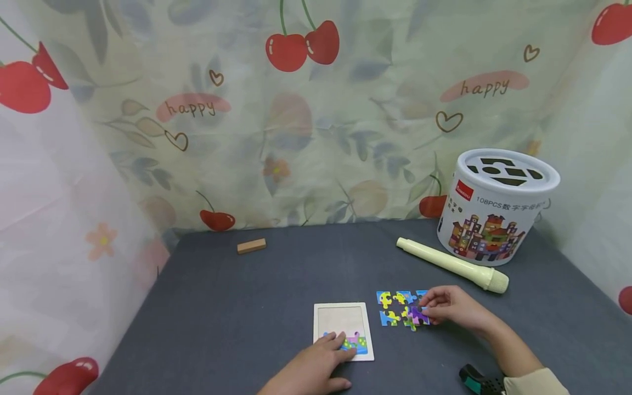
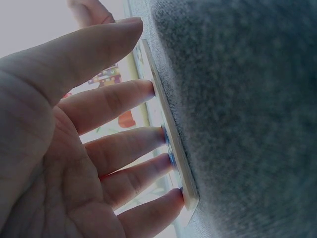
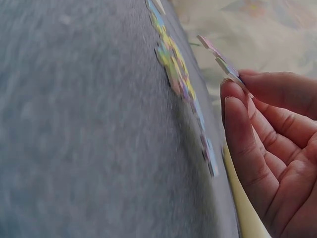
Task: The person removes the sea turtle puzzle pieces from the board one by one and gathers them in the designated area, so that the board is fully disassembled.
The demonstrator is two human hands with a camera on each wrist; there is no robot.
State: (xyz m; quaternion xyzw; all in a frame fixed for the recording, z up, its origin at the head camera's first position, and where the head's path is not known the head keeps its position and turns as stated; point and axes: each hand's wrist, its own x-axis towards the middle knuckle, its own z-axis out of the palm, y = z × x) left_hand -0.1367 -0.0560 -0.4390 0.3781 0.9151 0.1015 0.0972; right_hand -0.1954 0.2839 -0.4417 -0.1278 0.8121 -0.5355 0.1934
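A wooden puzzle tray [image 1: 340,305] lies flat on the dark cloth, with colourful pieces fitted along its lower part. My left hand [image 1: 316,365] rests on it, fingertips pressing the tray and pieces, as the left wrist view also shows. Between thumb and fingertips, my right hand [image 1: 456,309] pinches a puzzle piece [image 3: 230,72], raised above the cloth in the right wrist view. Just left of that hand, several loose puzzle pieces [image 1: 390,317] in yellow, blue and purple lie on the cloth.
A cream toy microphone [image 1: 444,260] lies behind the right hand. Beyond it stands a white lidded bucket [image 1: 486,219] with shaped holes in its top. A small wooden block [image 1: 251,246] sits at the back left. A black and teal object [image 1: 476,379] lies by the right sleeve.
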